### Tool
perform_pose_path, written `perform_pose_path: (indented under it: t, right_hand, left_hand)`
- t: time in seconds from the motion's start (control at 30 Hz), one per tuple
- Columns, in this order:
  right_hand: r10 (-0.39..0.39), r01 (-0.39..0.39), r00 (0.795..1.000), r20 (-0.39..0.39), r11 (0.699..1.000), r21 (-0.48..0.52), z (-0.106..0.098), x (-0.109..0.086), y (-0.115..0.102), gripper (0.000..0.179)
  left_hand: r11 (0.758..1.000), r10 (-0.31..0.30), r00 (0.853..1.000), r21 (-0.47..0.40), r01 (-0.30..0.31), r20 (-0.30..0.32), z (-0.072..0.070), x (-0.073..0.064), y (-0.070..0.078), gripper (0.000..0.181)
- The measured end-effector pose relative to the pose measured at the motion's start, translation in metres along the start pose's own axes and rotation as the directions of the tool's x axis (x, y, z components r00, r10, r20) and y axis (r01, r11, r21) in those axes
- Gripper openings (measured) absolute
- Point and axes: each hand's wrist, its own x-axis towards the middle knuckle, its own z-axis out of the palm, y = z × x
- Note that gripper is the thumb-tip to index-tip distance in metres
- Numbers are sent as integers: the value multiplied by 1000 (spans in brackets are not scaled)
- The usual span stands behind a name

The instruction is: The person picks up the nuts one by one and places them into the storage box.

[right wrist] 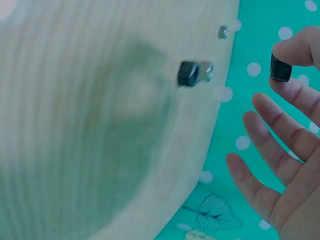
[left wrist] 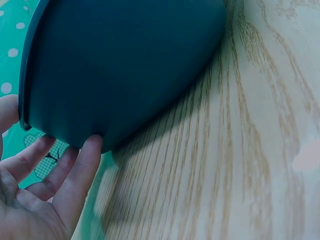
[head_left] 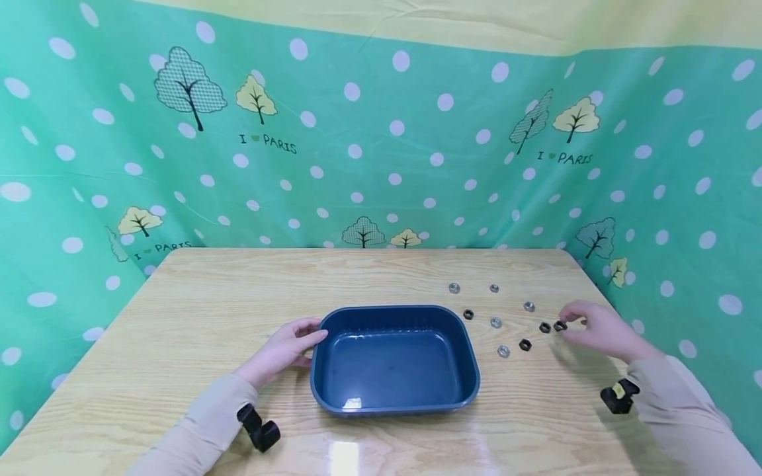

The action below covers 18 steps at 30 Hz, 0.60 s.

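Observation:
A deep blue plastic basin (head_left: 393,363) with rounded corners stands on the table, nothing inside it. My left hand (head_left: 283,348) holds its left end, thumb over the rim and the other fingertips against the outer wall (left wrist: 115,75). On the right, my right hand (head_left: 602,330) pinches a black hex nut (right wrist: 281,68) between thumb and index finger, above the tabletop. The other fingers of that hand are spread loosely. Just left of the pinched nut lies another black nut (head_left: 545,327), with a further black nut (head_left: 525,345) nearer me.
Several silver nuts, among them one at the back (head_left: 454,288) and one at the front (head_left: 503,351), lie scattered right of the basin. A black nut (head_left: 468,315) is close to its back right corner. A green dotted curtain (head_left: 393,152) surrounds the wooden table (head_left: 226,297).

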Motion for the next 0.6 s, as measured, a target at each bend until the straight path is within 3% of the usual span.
perform_pose_path:
  t: [0.6]
  right_hand:
    - [-122,119,992,43,992,51,-19,47,-69,21]
  left_hand:
    - [1000,22,1000,-17,-22,6,0,-2,0,53]
